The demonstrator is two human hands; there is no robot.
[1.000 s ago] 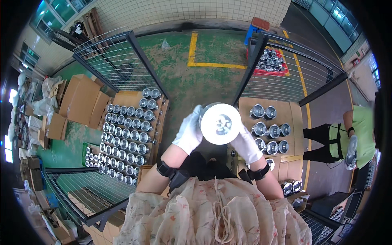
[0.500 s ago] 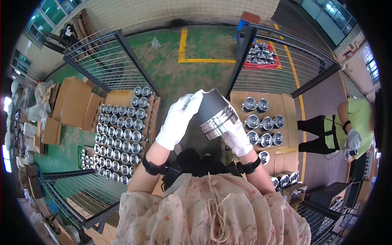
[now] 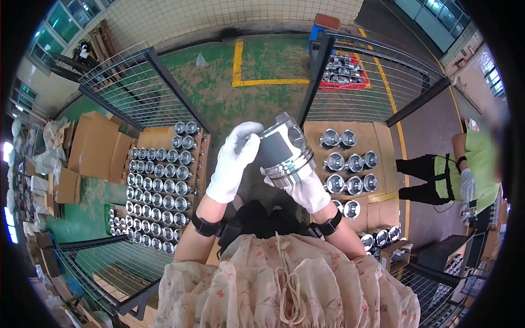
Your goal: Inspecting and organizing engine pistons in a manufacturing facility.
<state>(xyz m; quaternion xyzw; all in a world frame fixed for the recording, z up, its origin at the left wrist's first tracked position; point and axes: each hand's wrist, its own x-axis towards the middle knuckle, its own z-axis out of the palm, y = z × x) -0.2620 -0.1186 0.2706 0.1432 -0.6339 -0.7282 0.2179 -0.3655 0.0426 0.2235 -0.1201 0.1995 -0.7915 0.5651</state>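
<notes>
A metal piston (image 3: 287, 153), with a dark grey patch on its skirt and shiny ring grooves at its lower end, is held tilted in front of me. My right hand (image 3: 307, 191), in a white glove, grips it from below at the grooved end. At the piston's upper left edge, the curled fingers of my white-gloved left hand (image 3: 235, 158) pinch its skirt; their tips are partly hidden. To the left, many pistons (image 3: 158, 186) stand in rows on a cardboard-covered pallet. Fewer pistons (image 3: 354, 163) stand on the cardboard sheet (image 3: 377, 136) at my right.
Wire mesh panels (image 3: 123, 82) with dark frames border both pallets. A red crate (image 3: 344, 79) of metal parts sits beyond the right panel, near a stool (image 3: 327, 22). Cardboard boxes (image 3: 93, 145) stand at far left. A person in a lime shirt (image 3: 473, 164) stands at right.
The piston has turned about its length, so its pin-bore side now shows beside the dark patch. My left hand has shifted from its top to its left edge; my right hand has moved lower.
</notes>
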